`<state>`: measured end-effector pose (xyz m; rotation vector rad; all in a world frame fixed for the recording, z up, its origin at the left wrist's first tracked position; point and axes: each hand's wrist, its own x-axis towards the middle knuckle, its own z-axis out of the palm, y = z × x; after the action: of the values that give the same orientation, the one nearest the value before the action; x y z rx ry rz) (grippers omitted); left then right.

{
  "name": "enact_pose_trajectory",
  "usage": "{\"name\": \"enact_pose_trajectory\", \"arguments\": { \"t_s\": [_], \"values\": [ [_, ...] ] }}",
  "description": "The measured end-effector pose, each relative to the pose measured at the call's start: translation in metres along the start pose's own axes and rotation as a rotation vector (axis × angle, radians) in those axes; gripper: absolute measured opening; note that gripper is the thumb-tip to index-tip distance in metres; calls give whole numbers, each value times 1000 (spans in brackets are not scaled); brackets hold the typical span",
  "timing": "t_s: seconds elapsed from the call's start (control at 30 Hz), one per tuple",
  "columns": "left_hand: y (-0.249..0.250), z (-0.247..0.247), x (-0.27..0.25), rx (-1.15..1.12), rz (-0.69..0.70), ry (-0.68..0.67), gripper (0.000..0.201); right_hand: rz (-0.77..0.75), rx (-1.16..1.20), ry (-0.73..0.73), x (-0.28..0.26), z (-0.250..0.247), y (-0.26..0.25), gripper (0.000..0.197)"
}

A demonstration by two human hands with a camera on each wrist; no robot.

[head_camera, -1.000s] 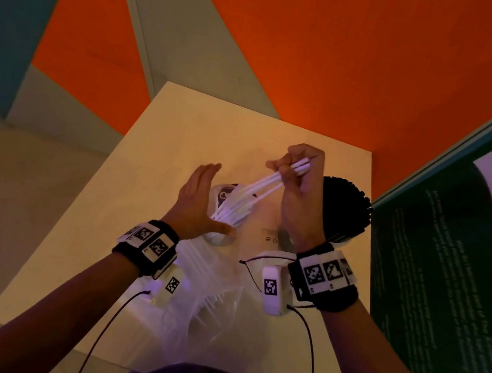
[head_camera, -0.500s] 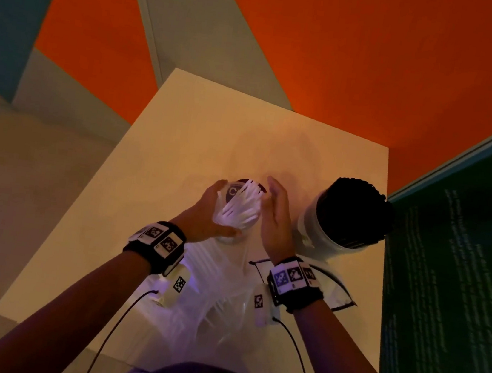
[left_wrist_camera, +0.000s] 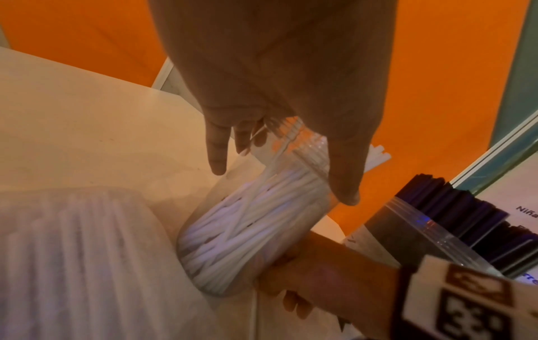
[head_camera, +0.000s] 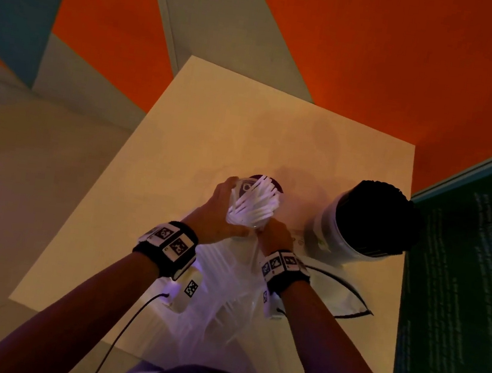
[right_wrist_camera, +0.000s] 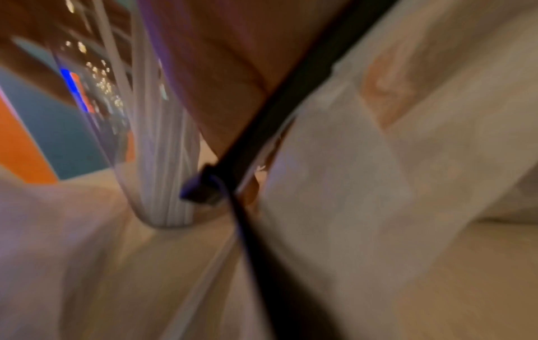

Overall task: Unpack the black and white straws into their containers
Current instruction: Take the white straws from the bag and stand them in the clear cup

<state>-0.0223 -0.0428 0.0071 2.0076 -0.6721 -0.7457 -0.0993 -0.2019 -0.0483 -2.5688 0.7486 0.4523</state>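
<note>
Standing in a room with an orange, grey and teal patterned floor [head_camera: 380, 63], a pale square counter [head_camera: 246, 130] carries everything here. A dark green panel with small white print [head_camera: 468, 294] rises along its right side.

On the counter stand 2 containers. The clear container [head_camera: 253, 206] sits near the middle, tilted, with a sheaf of white straws [head_camera: 256, 202] inside it, their ends fanning out above the rim. In the left wrist view the same straws [left_wrist_camera: 247, 220] fill the clear container [left_wrist_camera: 308, 230] down to its base. The second container [head_camera: 333, 229] stands upright to the right, well apart from the first, packed full of black straws [head_camera: 378, 219].

2 hands are at work, both on the clear container. The left hand [head_camera: 219, 211] cups its left wall, thumb laid along the side, fingers curved round the far side. The right hand [head_camera: 274, 234] grips it low down at the base; the left wrist view shows the right hand [left_wrist_camera: 320, 276] with fingers [left_wrist_camera: 297, 306] curling beneath it. The right wrist view is blurred, showing only straws, a black cable and pale plastic.

1 clear plastic bag [head_camera: 223, 302] lies crumpled on the counter between the forearms, holding more white straws, too many and too hazy to count. 1 flat white sheet with a dark edge [head_camera: 343, 296] lies beside it, below the black-straw container.
</note>
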Motion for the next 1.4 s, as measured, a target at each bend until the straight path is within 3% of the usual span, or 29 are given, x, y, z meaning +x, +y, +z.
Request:
{"name": "enact_pose_trajectory", "arguments": {
  "t_s": [0.13, 0.27, 0.37, 0.43, 0.5, 0.6, 0.7, 0.77, 0.9, 0.97, 1.07, 1.17, 1.23, 1.33, 1.4],
  "values": [
    [1, -6, -3, -15, 35, 40, 103, 114, 16, 47, 2, 11, -8, 30],
    [1, -6, -4, -13, 29, 45, 106, 124, 84, 6, 7, 5, -13, 31],
    [-2, -5, -4, -1, 18, 49, 109, 309, 374, 33, 9, -22, -10, 38],
    [-1, -5, -4, 3, 2, 46, 109, 363, 551, 128, 8, -50, -7, 33],
    [-1, -5, -4, -9, -4, 44, 110, 288, 732, 337, 0, -78, -9, 22],
    [-1, -4, -5, -29, 2, 42, 110, -23, 944, 760, -33, -113, -20, 14],
    [-2, -3, -4, -28, 10, 33, 111, -343, 1060, 947, -66, -129, -31, 17],
    [-3, -3, -4, -20, 11, 31, 111, -448, 1071, 910, -77, -126, -35, 16],
    [-3, -3, -3, -26, 14, 37, 108, -406, 819, 578, -82, -103, -42, 23],
    [-2, -2, -3, -34, 19, 41, 105, -368, 703, 463, -80, -86, -37, 48],
    [-1, -2, -4, -31, 11, 40, 110, -327, 807, 338, -78, -70, -33, 94],
    [-1, -3, -5, -40, 15, 27, 116, -337, 828, 230, -69, -63, -44, 112],
    [-1, -3, -5, -37, 9, 29, 116, -394, 714, 248, -56, -63, -55, 103],
    [-2, -5, -2, -16, 6, 42, 114, -533, 443, 341, -39, -65, -74, 58],
    [-1, -5, -1, -81, 5, 12, 104, -620, 414, 335, -36, -61, -83, 31]
  ]
}}
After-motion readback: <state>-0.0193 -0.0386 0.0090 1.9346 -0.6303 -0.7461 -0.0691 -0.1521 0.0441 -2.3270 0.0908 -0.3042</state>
